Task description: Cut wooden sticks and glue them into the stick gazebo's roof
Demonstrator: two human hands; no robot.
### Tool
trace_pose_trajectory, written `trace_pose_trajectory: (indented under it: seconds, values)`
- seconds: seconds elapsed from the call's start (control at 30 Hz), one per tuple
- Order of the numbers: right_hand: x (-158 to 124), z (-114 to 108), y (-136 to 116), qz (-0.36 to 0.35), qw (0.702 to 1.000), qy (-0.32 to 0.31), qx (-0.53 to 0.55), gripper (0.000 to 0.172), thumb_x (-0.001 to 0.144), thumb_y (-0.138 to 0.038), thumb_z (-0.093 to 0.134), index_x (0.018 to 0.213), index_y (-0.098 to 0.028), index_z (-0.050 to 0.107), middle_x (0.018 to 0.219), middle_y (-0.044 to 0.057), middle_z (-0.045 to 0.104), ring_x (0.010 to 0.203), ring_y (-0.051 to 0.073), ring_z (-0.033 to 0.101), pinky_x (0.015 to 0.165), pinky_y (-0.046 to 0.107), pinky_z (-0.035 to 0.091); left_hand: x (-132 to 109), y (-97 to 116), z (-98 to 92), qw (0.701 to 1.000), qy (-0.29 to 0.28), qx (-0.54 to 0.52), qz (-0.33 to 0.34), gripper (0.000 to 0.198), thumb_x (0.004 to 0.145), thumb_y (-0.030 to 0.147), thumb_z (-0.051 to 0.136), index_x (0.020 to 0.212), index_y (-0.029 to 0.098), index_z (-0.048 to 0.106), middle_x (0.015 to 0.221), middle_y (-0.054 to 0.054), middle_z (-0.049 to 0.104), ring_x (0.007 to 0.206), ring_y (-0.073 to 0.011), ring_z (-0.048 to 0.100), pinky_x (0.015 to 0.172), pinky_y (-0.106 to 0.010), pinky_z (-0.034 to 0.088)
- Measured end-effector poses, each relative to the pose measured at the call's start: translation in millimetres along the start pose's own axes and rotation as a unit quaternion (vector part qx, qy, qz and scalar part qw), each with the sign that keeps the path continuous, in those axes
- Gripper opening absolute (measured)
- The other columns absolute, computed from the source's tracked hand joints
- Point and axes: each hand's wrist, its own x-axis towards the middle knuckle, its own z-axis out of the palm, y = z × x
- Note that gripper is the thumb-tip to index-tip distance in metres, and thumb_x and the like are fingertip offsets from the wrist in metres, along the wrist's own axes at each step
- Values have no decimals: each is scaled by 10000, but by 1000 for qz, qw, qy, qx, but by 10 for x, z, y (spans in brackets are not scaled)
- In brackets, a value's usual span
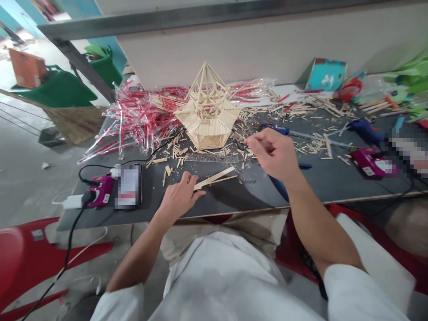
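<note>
Pale wooden stick-built model [207, 111] is set mid-back on the dark grey tabletop [234, 196]. Clear plastic ruler [210, 158] is laid before it, bundle of thin wooden sticks [216, 177] nearer still. Red-and-clear plastic wrappers [140, 118] are heaped to its left.

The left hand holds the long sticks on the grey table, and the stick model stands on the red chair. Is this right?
The head view shows the stick model standing on the grey table, not on a chair. The left hand does hold the long sticks.

L hand [179, 196] on stick bundle [216, 177]
</note>
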Motion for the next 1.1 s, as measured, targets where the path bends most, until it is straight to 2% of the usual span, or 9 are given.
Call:
trace_pose_trajectory:
  seconds: [0.17,0.4,0.5,0.6,0.7,0.83,0.9,1.0,1.1]
  values:
    - [-36,48,36,114,945,-79,295,329,952,-530,706,1043,-215,729,565,-81,379,450,71,301,444,257,246,-81,-97,-47,997,1,-18,-75,579,1038,654,410,1420,225,483,1337,-153,562,889,-311,739,626,-355,498]
    - [-173,563,-3,158,839,-145,499,340,867,-506,798,946,-209,651,603,-110,323,462,42,195,421,225,168,-244,-236,-97,979,26,-189,-70,562,980,589,619,1436,283,502,1373,-112,557,930,-247,722,775,-353,537]
    - [-225,793,-179,154,790,-150,574,428,852,-532,796,788,-229,501,590,-108,290,492,63,203,455,226,216,-225,-138,-221,939,65,-339,0,438,997,551,614,1328,265,590,1317,-86,629,1081,-239,692,853,-317,528]
    - [-247,965,-385,135,771,-136,607,523,884,-541,748,701,-229,371,567,-92,263,507,87,223,507,253,264,-120,78,-332,897,29,-437,59,316,1027,461,588,1224,216,607,1182,-68,730,1030,-211,713,846,-283,514]
    - [-240,1027,-542,122,758,-105,632,555,967,-550,620,651,-222,302,556,-68,221,516,114,215,548,286,301,13,262,-398,923,3,-379,63,193,991,378,619,960,188,617,945,-71,756,854,-230,714,741,-291,474]
    - [-239,956,-522,124,785,-30,606,590,1032,-614,460,627,-228,272,565,-40,235,557,154,296,674,345,444,131,216,-556,941,-23,-322,99,178,896,79,478,941,195,605,861,-45,745,726,-193,672,710,-284,434]
    - [-265,892,-388,126,815,-7,566,560,1039,-652,410,660,-242,367,618,-12,405,644,175,454,801,380,504,172,29,-718,954,-34,-283,92,172,883,98,481,942,199,607,741,-10,686,631,-170,604,656,-274,398]
    - [-351,813,-106,120,871,-31,475,418,1010,-678,471,1022,-279,594,1027,54,677,996,215,648,941,406,534,293,-445,-1009,967,-44,-237,81,172,889,142,490,947,181,648,730,4,640,620,-135,554,632,-245,370]
    - [-488,787,136,82,949,-89,291,466,985,-565,611,1353,-289,536,1358,106,629,1245,254,615,1025,439,533,572,-1093,-1223,974,-26,-223,27,229,893,145,471,951,106,689,766,-7,632,627,-92,490,663,-220,379]
